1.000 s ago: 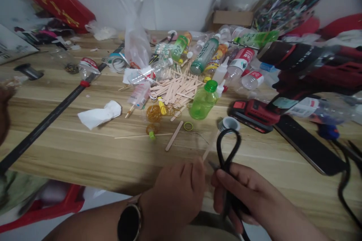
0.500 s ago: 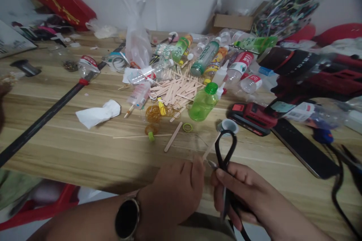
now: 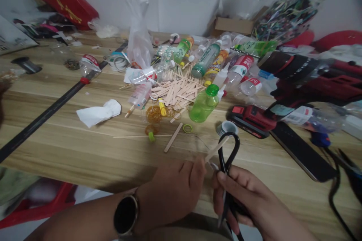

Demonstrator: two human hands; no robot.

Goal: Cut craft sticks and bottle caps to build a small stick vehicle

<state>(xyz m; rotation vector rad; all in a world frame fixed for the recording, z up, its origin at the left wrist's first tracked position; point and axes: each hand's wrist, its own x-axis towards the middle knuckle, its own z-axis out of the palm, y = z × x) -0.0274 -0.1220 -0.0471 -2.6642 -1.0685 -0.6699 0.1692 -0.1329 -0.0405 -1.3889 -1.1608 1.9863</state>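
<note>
My left hand (image 3: pixel 175 186), with a watch at the wrist, is closed around a thin wooden craft stick (image 3: pixel 216 150) whose free end slants up to the right. Close beside it, my right hand (image 3: pixel 240 196) grips a pair of black-handled scissors (image 3: pixel 229 154). One handle loop stands up above the fingers, behind the stick's tip. A metal blade tip shows near the left fingers, and another blade points down below the palm. Whether a blade touches the stick I cannot tell. A single craft stick (image 3: pixel 173 138) lies on the table ahead of the left hand.
Beyond the hands are a green cut bottle (image 3: pixel 204 105), a heap of craft sticks (image 3: pixel 181 88), rubber bands (image 3: pixel 153 113) and a tape roll (image 3: pixel 227 128). A red-black power drill (image 3: pixel 254 118) and a phone (image 3: pixel 307 154) lie right. A dark bar (image 3: pixel 42 116) crosses the left side.
The scissors have tilted slightly to the right, and the craft stick's free end now shows across their upper loop. Both hands keep nearly the same place; the view has shifted a little.
</note>
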